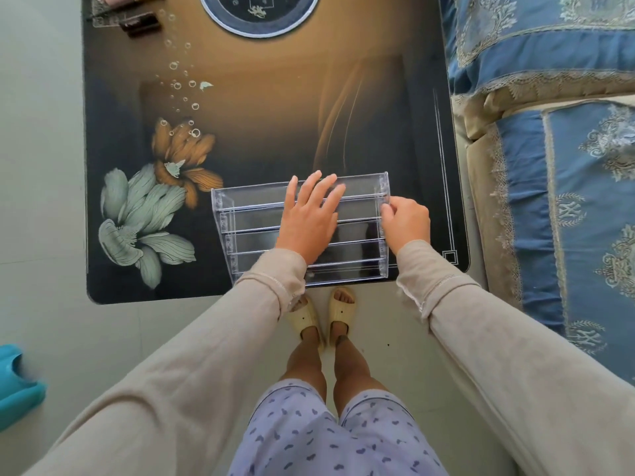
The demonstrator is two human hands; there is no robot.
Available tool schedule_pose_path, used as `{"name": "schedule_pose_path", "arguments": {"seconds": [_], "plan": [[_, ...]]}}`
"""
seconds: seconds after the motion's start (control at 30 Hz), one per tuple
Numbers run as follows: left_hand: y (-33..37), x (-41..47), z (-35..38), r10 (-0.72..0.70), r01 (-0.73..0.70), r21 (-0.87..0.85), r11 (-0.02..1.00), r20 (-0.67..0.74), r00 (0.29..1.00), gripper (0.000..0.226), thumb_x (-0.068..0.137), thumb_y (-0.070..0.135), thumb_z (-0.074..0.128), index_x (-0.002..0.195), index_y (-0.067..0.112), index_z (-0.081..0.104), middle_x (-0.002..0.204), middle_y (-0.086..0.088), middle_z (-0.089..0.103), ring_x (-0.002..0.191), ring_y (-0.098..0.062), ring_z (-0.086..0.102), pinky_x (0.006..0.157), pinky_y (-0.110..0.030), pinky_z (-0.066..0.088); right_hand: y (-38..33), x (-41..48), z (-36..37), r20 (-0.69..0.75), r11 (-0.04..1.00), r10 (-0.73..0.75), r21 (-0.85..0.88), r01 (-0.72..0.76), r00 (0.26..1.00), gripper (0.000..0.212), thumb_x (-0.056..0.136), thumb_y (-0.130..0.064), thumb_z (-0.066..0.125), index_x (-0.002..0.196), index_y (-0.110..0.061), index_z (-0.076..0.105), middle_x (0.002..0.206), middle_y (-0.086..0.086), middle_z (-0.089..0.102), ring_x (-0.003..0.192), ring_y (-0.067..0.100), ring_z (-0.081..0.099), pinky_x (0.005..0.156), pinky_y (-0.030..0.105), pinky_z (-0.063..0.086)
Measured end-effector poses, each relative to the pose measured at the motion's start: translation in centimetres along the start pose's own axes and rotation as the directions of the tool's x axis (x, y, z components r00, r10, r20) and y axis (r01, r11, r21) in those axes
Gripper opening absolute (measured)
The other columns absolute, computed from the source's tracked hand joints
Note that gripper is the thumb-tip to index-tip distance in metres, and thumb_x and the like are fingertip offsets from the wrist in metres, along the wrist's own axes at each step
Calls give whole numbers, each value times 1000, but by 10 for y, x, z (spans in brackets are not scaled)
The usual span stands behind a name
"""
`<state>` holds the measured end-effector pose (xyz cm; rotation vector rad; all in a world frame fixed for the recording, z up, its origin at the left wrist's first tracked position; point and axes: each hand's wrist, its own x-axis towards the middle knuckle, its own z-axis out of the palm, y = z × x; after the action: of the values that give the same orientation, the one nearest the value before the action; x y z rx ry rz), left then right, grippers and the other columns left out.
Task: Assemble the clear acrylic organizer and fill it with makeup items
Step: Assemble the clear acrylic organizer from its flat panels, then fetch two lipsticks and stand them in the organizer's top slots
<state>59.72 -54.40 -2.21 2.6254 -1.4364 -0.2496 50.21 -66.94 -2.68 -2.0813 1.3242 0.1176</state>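
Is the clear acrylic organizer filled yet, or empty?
Empty. Every tier of the clear acrylic organizer shows only dark tabletop through it; the makeup items lie at the table's far left corner.

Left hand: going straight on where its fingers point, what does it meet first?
The left hand lies flat on the organizer; past its far edge, only bare tabletop shows, seemingly free, though depth is unclear.

We wear beige long sleeves, cuffs frayed; lilac shorts, small dark bean-shaped print; cream slide sandals, holes on straps, open toes
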Motion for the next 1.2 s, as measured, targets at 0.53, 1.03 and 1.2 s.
{"name": "schedule_pose_path", "arguments": {"seconds": [0.53,1.03,1.2], "plan": [[-46,-242,20,-370,692,14,722,852,369,33,91,14,42,121,14,56,129,-10,59,119,-24,54,95,-26,43,112,-162,5,407,910,411,-243,-337,816,25,90,-8,51,110,-2,65,113,20,67,106,34,62,94,39,47],[-42,-256,-6,-636,908,-387,162,662,396,24,89,3,49,109,0,62,116,-25,63,108,-38,60,91,-36,46,129,-152,8,492,928,367,-140,-344,790,16,90,3,44,84,-5,56,59,8,52,51,19,45,50,28,40],[-11,-291,7,-727,896,-437,-83,642,246,21,86,5,54,103,4,66,111,-22,67,103,-37,62,92,-39,47,113,-126,0,537,933,317,-322,-158,782,17,88,3,44,83,-7,57,54,6,50,43,17,43,31,15,37]]}}
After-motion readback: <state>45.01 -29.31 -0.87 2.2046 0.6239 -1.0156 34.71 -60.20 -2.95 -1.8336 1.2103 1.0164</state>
